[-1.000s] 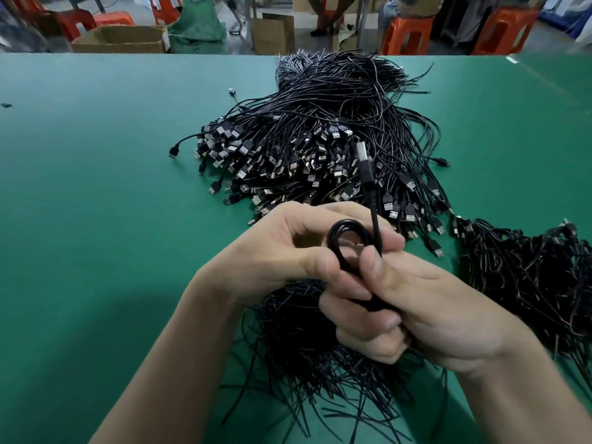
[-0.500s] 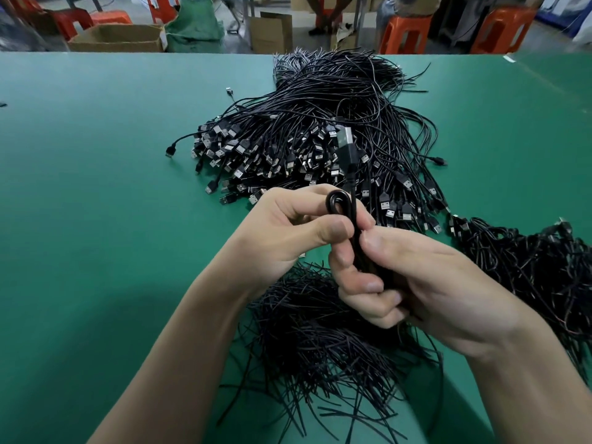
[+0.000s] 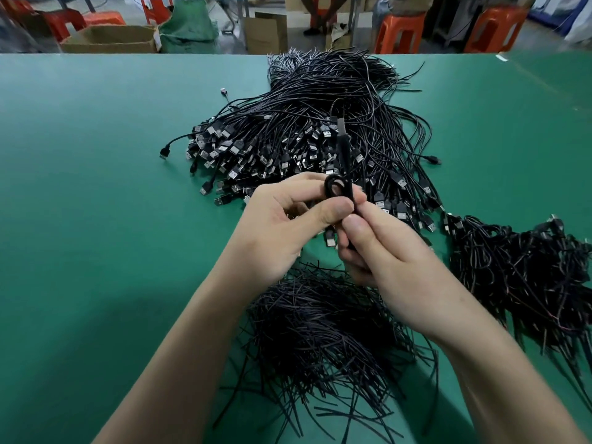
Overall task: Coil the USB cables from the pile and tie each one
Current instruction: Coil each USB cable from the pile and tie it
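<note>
Both hands have lifted away from the body toward the pile since a second ago, and the loop between them has drawn smaller. That thin black USB cable (image 3: 344,155) sits in the air above the middle of the table, bent into a tight little ring over the thumbs, with its plug end standing up, blurred. The left hand (image 3: 282,232) pinches the ring between thumb and forefinger; the right hand (image 3: 394,261) curls round the strand below, thumb pressed on it. Beyond lies the big tangled pile of black cables with silver plugs (image 3: 288,145), under the wrists a heap of short black tie strips (image 3: 320,331), and at right a mound of bundled black cables (image 3: 519,267). All rest on the green table (image 3: 96,219). Orange plastic stools (image 3: 398,32) and a brown cardboard box (image 3: 112,38) stand behind.
</note>
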